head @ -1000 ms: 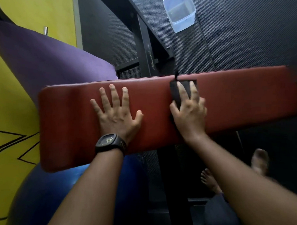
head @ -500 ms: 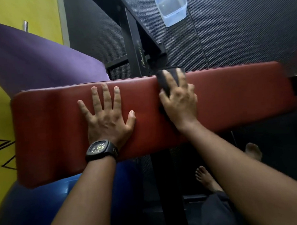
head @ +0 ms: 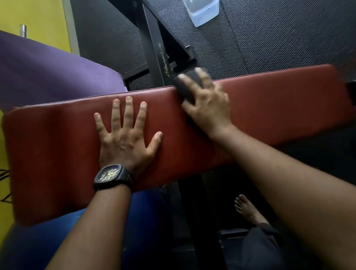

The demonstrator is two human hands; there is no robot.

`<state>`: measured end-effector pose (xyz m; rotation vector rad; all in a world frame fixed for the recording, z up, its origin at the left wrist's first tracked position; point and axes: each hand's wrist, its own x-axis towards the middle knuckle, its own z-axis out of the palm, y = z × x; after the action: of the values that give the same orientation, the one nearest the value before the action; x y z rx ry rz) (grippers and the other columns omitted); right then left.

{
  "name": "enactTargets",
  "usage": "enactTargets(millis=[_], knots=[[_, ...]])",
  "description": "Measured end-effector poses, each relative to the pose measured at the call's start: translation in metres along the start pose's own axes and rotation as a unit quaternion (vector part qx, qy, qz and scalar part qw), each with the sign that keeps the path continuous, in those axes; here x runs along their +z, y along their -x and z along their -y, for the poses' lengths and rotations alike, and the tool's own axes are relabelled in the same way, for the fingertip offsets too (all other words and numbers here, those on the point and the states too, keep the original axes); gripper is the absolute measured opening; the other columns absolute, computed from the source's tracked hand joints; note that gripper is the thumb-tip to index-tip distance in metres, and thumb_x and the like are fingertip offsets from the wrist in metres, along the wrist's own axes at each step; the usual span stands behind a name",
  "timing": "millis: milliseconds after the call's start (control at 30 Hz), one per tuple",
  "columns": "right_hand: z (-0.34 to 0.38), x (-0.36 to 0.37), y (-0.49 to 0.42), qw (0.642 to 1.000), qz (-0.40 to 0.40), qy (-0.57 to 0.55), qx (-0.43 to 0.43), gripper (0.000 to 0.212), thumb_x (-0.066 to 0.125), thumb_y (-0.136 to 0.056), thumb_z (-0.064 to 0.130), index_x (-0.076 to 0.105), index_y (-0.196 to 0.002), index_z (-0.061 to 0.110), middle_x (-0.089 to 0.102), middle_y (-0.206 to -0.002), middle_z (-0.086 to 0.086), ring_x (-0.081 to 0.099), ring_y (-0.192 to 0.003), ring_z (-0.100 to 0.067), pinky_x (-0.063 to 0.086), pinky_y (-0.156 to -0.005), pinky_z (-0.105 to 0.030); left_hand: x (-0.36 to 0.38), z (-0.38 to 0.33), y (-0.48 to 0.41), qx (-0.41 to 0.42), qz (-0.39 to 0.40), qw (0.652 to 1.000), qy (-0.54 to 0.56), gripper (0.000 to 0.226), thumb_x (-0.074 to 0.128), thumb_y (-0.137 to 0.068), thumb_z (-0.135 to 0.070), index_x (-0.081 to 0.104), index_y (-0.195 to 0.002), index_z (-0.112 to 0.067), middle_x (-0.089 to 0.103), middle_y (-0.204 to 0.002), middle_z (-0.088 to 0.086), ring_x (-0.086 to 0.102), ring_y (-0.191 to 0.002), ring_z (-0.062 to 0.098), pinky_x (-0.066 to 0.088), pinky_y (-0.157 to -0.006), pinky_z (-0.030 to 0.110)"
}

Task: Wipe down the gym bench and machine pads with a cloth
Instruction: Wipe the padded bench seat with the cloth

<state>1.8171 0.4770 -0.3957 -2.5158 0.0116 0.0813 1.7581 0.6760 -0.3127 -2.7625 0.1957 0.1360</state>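
Toward 9 o'clock on the gym bench (head: 52,149), the left hand (head: 124,136) lies flat and open, its 5 digits spread and straight, holding nothing. Its likely purpose is to brace the body and steady the pad while the other arm works. A black watch (head: 112,175) sits on that wrist.

Further right, at the pad's 12 o'clock edge, the right hand (head: 208,105) grips the dark cloth (head: 188,86), fingers curved over it and thumb against its near side; blur hides the fingertips. Pressing the cloth there suggests a stroke meant to cover the rim as well as the top. Whether the pad's right half has been wiped cannot be told.

The pad is smooth red-brown vinyl, which should let the cloth slide easily.

Surroundings:
- 9 o'clock: a yellow surface (head: 27,12).
- 10 o'clock: a purple mat (head: 40,75).
- 7 o'clock: a blue ball (head: 36,251), partly beneath the pad.
- 12 o'clock: the black frame (head: 156,50), running away from the viewer.
- 1 o'clock: a clear plastic container (head: 203,8) on the textured black floor (head: 291,40).
- 5 o'clock: 1 bare foot (head: 246,211).
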Motion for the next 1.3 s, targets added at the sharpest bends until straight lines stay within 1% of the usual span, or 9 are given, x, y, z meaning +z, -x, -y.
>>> enactTargets(millis=[100,233,367,500,667,800,967,1067,1300], knots=[[-0.021,0.003,0.016,0.991,-0.04,-0.008,0.126,0.065,0.058,-0.091,0.047,0.038,-0.152,0.044,0.025,-0.166,-0.001,0.052,-0.119,-0.038,0.047,-0.094,-0.048,0.0,0.0,0.001,-0.001,-0.003,1.0,-0.001,0.079,0.028,-0.093,-0.069,0.03,-0.159,-0.026,0.026,-0.166,0.01,0.016,-0.155,0.034,0.005,-0.118,0.07],[0.003,0.013,0.09,0.987,-0.081,-0.027,0.139,0.065,0.059,-0.085,0.042,0.047,-0.149,0.036,0.034,-0.161,-0.01,0.055,-0.103,-0.04,0.049,-0.092,-0.046,0.0,-0.001,0.001,0.007,-0.007,1.0,-0.004,0.075,0.03,-0.094,-0.064,0.035,-0.158,-0.025,0.029,-0.165,0.012,0.02,-0.153,0.038,0.007,-0.117,0.071],[0.024,0.01,0.102,0.991,-0.045,-0.109,-0.057,0.064,0.055,-0.079,0.042,0.055,-0.143,0.038,0.037,-0.16,-0.006,0.052,-0.109,-0.039,0.05,-0.095,-0.049,-0.001,-0.001,-0.002,0.009,0.002,1.0,-0.001,0.076,0.03,-0.092,-0.062,0.036,-0.157,-0.024,0.03,-0.164,0.015,0.022,-0.152,0.039,0.007,-0.117,0.071],[0.003,0.002,0.027,0.981,-0.019,-0.013,-0.193,0.067,0.048,-0.077,0.048,0.054,-0.143,0.042,0.041,-0.159,-0.003,0.056,-0.107,-0.041,0.054,-0.081,-0.047,-0.002,-0.003,-0.005,-0.003,0.002,1.0,0.01,0.078,0.032,-0.089,-0.063,0.038,-0.156,-0.024,0.033,-0.162,0.014,0.022,-0.152,0.038,0.007,-0.118,0.07],[-0.037,0.0,0.007,0.998,-0.013,0.001,0.063,0.067,0.055,-0.091,0.05,0.033,-0.154,0.046,0.024,-0.166,-0.002,0.05,-0.123,-0.039,0.05,-0.091,-0.05,-0.001,-0.003,-0.005,-0.005,0.015,1.0,0.002,0.081,0.028,-0.088,-0.068,0.031,-0.158,-0.026,0.027,-0.165,0.012,0.015,-0.154,0.037,0.005,-0.119,0.07],[-0.013,0.01,0.077,0.981,-0.068,0.0,0.18,0.066,0.056,-0.089,0.044,0.041,-0.153,0.034,0.032,-0.162,-0.013,0.054,-0.109,-0.041,0.051,-0.088,-0.048,-0.003,-0.006,-0.009,-0.002,0.024,1.0,-0.002,0.085,0.031,-0.085,-0.067,0.034,-0.157,-0.022,0.029,-0.163,0.016,0.018,-0.152,0.043,0.006,-0.117,0.072],[0.013,0.008,0.091,0.996,-0.047,-0.068,-0.029,0.065,0.054,-0.082,0.047,0.052,-0.146,0.036,0.037,-0.161,-0.008,0.052,-0.107,-0.038,0.051,-0.088,-0.047,0.0,-0.027,-0.014,-0.036,0.019,0.999,0.01,0.093,0.034,-0.079,-0.067,0.036,-0.156,-0.015,0.026,-0.161,0.025,0.015,-0.15,0.052,0.005,-0.116,0.075],[-0.008,0.003,0.035,0.989,-0.029,-0.007,-0.143,0.067,0.053,-0.078,0.049,0.052,-0.145,0.042,0.04,-0.16,-0.003,0.055,-0.108,-0.039,0.054,-0.079,-0.047,0.002,-0.028,-0.014,-0.036,0.019,0.999,0.002,0.094,0.034,-0.081,-0.07,0.035,-0.156,-0.014,0.023,-0.162,0.026,0.012,-0.15,0.053,0.003,-0.115,0.076],[-0.045,0.004,0.031,0.987,-0.057,0.006,0.149,0.067,0.057,-0.09,0.045,0.038,-0.154,0.038,0.03,-0.163,-0.007,0.054,-0.114,-0.04,0.051,-0.088,-0.049,0.001,-0.029,-0.017,-0.011,0.019,1.0,-0.01,0.093,0.03,-0.086,-0.073,0.031,-0.158,-0.016,0.024,-0.165,0.022,0.016,-0.152,0.045,0.006,-0.116,0.075]])
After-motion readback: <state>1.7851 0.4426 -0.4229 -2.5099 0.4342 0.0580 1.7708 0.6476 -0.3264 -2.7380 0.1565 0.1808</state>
